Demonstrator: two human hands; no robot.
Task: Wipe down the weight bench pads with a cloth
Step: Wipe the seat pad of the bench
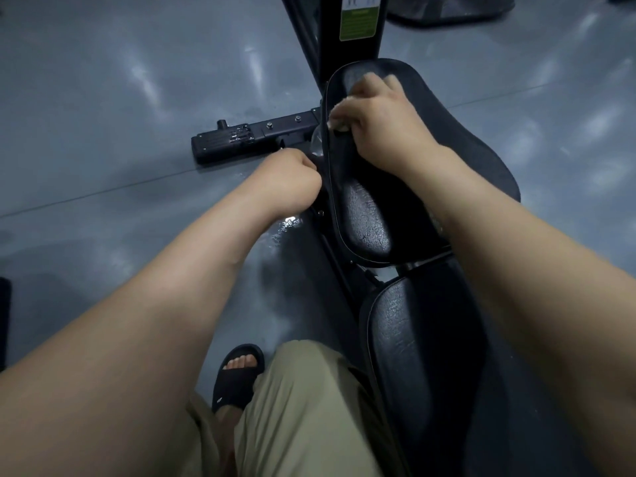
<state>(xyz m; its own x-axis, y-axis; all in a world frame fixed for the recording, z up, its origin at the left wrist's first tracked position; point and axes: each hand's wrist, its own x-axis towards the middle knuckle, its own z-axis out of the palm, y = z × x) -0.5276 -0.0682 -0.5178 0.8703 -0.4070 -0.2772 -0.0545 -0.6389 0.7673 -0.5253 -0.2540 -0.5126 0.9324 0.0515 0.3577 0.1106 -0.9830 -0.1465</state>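
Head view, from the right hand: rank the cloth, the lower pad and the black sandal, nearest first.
1. cloth, under the right hand on the upper pad.
2. lower pad, below, toward the person.
3. black sandal, on the floor at left.

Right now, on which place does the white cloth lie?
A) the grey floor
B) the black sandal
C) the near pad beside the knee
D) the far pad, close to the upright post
D: the white cloth shows on the far pad, just below the upright post; none shows on the near pad.
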